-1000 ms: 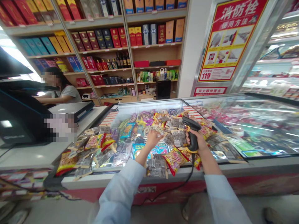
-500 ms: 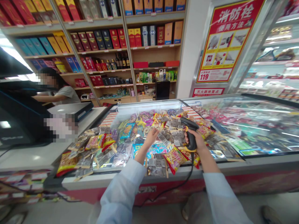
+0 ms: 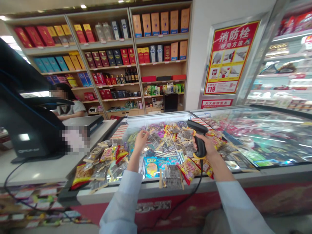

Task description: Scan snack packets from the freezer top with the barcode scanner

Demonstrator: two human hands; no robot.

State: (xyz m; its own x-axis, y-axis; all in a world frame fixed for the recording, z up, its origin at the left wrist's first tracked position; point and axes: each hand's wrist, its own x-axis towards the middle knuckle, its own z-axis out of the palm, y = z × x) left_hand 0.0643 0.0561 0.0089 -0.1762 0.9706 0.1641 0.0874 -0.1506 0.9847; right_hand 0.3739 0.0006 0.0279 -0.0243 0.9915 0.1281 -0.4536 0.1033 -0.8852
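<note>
My right hand [image 3: 210, 147] grips a black and yellow handheld barcode scanner [image 3: 200, 145], its cable hanging down over the freezer's front. The scanner's head points left above the packets. The fingers of my left hand [image 3: 140, 141] are pinched at the edge of a clear and grey snack packet [image 3: 154, 138], above the chest freezer's glass lid. Similar grey packets [image 3: 172, 177] and red and yellow snack bags [image 3: 188, 169] lie strewn around both hands. Through the glass below my left hand, blue packages [image 3: 152, 167] show.
A heap of snack bags [image 3: 107, 154] covers the freezer's left end. Beside it, a counter [image 3: 36, 174] carries a black checkout terminal [image 3: 31, 130]. A person [image 3: 73, 107] is behind the counter. Shelves of boxed bottles [image 3: 114, 58] stand at the back.
My left hand has moved left, away from the scanner, with a grey snack packet at its fingertips. My right hand still holds the scanner. The camera view has tilted up.
</note>
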